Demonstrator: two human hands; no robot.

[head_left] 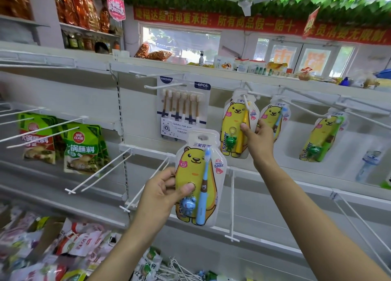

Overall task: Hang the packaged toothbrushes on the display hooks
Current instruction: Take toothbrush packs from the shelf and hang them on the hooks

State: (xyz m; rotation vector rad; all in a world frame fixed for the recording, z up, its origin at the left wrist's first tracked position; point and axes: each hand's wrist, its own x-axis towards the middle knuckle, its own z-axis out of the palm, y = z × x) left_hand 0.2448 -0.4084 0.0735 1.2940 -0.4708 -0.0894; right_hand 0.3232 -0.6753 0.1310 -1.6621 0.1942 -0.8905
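Observation:
My left hand [163, 193] grips a bear-printed toothbrush pack [197, 175] with a blue brush and a blue frog charm, held upright below the hooks. My right hand [257, 137] pinches the right edge of a yellow-brush pack [233, 122] that hangs on a white display hook [246, 98]. Just behind it hangs another bear pack with a blue brush [273, 113], partly hidden by my hand. A green-brush pack [323, 134] hangs on a hook further right. A six-brush card [183, 105] hangs at the centre.
Long white hooks [99, 170] jut out bare from the lower rail, one [232, 208] pointing toward me. Green sauce pouches [82, 147] hang at left. Loose packets [63, 249] lie in a heap below left. A blue tube pack [368, 164] hangs at far right.

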